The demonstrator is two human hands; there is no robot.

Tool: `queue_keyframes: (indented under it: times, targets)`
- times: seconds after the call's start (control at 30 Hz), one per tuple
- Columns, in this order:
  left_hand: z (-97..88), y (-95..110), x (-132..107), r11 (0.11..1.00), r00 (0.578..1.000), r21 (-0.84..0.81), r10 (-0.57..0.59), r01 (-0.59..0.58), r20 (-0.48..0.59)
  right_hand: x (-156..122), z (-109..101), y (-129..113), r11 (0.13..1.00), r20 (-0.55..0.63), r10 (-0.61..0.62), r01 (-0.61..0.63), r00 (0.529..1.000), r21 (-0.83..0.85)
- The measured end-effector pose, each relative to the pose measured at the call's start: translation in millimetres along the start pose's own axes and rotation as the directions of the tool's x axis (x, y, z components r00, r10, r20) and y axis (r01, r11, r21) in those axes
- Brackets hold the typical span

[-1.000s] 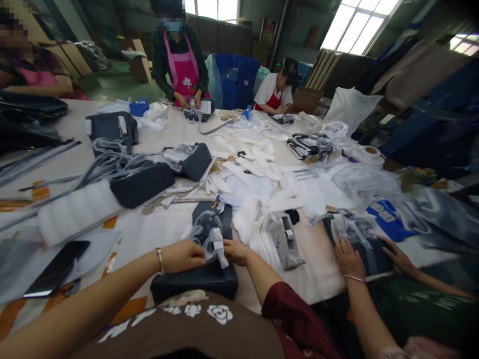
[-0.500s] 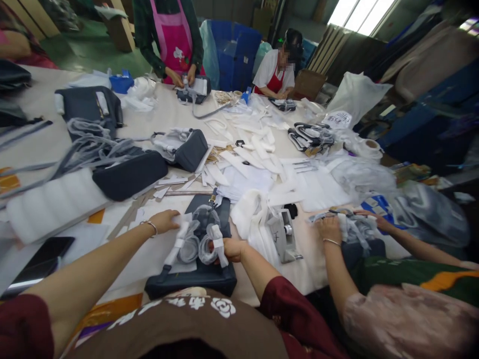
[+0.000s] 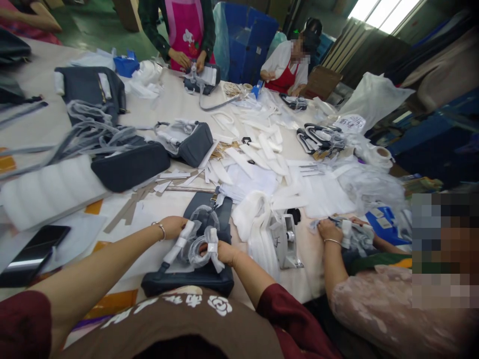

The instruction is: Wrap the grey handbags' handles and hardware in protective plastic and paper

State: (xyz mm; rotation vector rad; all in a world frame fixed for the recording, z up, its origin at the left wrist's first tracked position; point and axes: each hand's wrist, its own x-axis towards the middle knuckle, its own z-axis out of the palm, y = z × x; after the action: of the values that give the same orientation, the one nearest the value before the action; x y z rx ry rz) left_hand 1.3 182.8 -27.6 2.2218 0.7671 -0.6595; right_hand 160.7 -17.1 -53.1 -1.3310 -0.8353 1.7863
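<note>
A dark navy handbag [image 3: 168, 283] lies on the table right in front of me, its flap [image 3: 224, 203] stretching away from me. On it rest bag straps wound into loops and wrapped in clear film. My right hand [image 3: 223, 253] is closed on the right-hand coiled strap [image 3: 198, 255], its fingers reaching through the loop. At the left, my left hand [image 3: 175, 228] pinches the upper part of a white-wrapped strap end [image 3: 179, 244]; its fingertips are partly hidden. A brass-coloured buckle [image 3: 214, 197] shows on the flap.
A tape dispenser [image 3: 288, 239] and white foam strips [image 3: 258, 229] lie right of the bag. Dark bags [image 3: 129, 167], a foam roll [image 3: 48, 189] and a phone [image 3: 33, 254] are leftward. A co-worker's hands [image 3: 329, 230] work at the right; others work across the table.
My left hand has moved right and down onto the wrapped strap end. My right hand has shifted left with its coil, bringing the two coils together. The view has tilted slightly.
</note>
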Motion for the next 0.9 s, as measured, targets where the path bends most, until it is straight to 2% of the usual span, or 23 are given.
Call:
queue_keyframes:
  times: [0.07, 0.13, 0.2, 0.27, 0.33, 0.37, 0.47, 0.57, 0.6, 0.67, 0.73, 0.8, 0.87, 0.9]
  targets:
    - [2.4, -2.6, 0.0, 0.999, 1.0, -0.041, 0.012, -0.012, -0.019, -3.9, -0.8, 1.8, 0.997, -0.037, -0.037, 0.039, 0.999, 0.067]
    - [1.1, -7.5, -0.1, 0.982, 0.998, -0.185, 0.057, -0.049, 0.038, -7.3, -1.2, 3.8, 0.987, -0.071, -0.047, 0.057, 0.996, 0.151]
    - [-1.9, -10.5, -0.1, 0.928, 0.985, -0.368, 0.111, -0.054, 0.135, -8.9, -1.0, 5.6, 0.974, -0.09, -0.026, 0.046, 0.996, 0.223]
    - [-2.9, -8.2, 0.5, 0.853, 0.966, -0.521, 0.139, -0.006, 0.217, -8.7, -0.7, 6.8, 0.958, -0.1, 0.004, 0.025, 0.995, 0.287]
    - [-0.1, -0.7, 2.8, 0.783, 0.961, -0.62, 0.141, 0.038, 0.237, -7.2, -0.7, 7.5, 0.945, -0.101, 0.045, -0.01, 0.994, 0.326]
    - [2.3, 4.2, 4.7, 0.783, 0.966, -0.622, 0.142, 0.024, 0.217, -6.4, -1.0, 7.5, 0.944, -0.099, 0.069, -0.033, 0.993, 0.328]
    - [7.0, 17.0, 10.8, 0.896, 0.981, -0.432, 0.165, -0.103, 0.107, -5.7, -3.6, 5.2, 0.96, -0.06, 0.111, -0.092, 0.992, 0.263]
    - [4.1, 20.5, 10.1, 0.963, 0.981, -0.185, 0.195, -0.195, -0.021, -8.3, -8.6, -1.8, 0.982, 0.031, 0.084, -0.088, 0.996, 0.168]
    - [3.3, 20.0, 7.6, 0.97, 0.972, -0.086, 0.219, -0.227, -0.091, -9.6, -10.3, -5.0, 0.986, 0.053, 0.071, -0.079, 0.996, 0.15]
    - [5.9, 18.3, 0.3, 0.953, 0.921, 0.165, 0.291, -0.255, -0.259, -11.7, -12.8, -11.4, 0.987, 0.052, 0.061, -0.068, 0.997, 0.147]
    - [15.0, 16.5, -7.8, 0.924, 0.847, 0.341, 0.316, -0.173, -0.427, -12.5, -13.1, -16.4, 0.983, 0.015, 0.06, -0.062, 0.998, 0.172]
    - [26.0, 13.7, -15.9, 0.935, 0.786, 0.353, 0.241, -0.03, -0.57, -12.1, -11.1, -18.1, 0.977, -0.029, 0.071, -0.063, 0.997, 0.205]
    - [32.7, 9.2, -26.5, 0.949, 0.749, 0.309, 0.158, 0.065, -0.644, -10.9, -7.6, -16.2, 0.972, -0.074, 0.079, -0.061, 0.994, 0.229]
    - [33.3, 7.0, -33.9, 0.955, 0.751, 0.283, 0.124, 0.086, -0.648, -10.4, -5.8, -14.2, 0.971, -0.093, 0.087, -0.063, 0.992, 0.229]
